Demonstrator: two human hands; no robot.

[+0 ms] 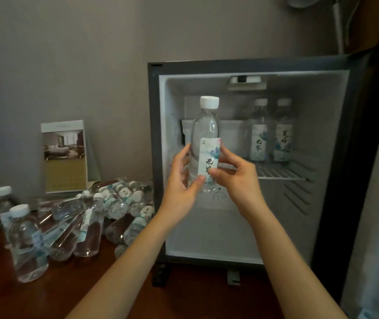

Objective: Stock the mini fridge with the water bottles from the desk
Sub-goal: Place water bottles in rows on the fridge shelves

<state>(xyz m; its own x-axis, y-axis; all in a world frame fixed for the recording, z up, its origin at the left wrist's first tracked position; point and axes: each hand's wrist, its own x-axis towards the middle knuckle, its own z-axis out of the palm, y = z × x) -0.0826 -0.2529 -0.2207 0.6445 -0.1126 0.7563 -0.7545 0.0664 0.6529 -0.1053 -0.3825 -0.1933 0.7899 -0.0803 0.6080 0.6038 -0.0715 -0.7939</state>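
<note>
Head view: we hold one water bottle (206, 125) upright before the open fridge (299, 226), left grip (181, 183) and right grip (239, 180) both pinching its lower half. Next, we judge, it must go onto the shelf (282, 173), beside the two bottles (258, 139).

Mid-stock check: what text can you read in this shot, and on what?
"无" plus a character partly hidden by fingers: label of held bottle, gripped by left hand and right hand.
"无界", probably: left shelf bottle.
Too blurred: two brush characters on right shelf bottle.
Nothing legible: desk bottles, photo card.
</note>
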